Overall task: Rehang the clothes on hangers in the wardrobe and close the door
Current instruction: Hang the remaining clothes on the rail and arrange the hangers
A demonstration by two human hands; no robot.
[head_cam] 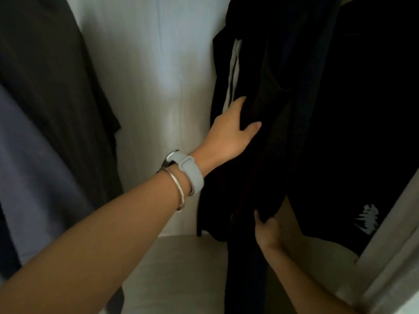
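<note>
The left hand's thumb [254, 127] lies flat on the front of a black garment [267, 159]. Its other fingers go round behind a fold of the cloth and are hidden, so the left hand [229, 132] grips the cloth. Lower down, the right hand [268, 231] pinches the bottom edge of the same garment between its thumb and curled fingers. It is dim there, so the fingertips are hard to see.

The left wrist wears a pale grey watch [189, 172], and thin silver bangles [180, 191] sit just beside it.

The black garment hangs down inside the wardrobe, right of the middle. A white stripe [233, 71] runs down it above the left hand. Just to its right hangs another black top [367, 132] with a white print [367, 219] low on it.

On the far left hang a dark brown shirt [56, 87] and a grey-blue shirt [34, 177], well apart from the black garment.

Between them shows the white back wall [154, 75] of the wardrobe. Below is its pale floor [181, 268]. A light wardrobe edge [390, 257] slants up the right side.
</note>
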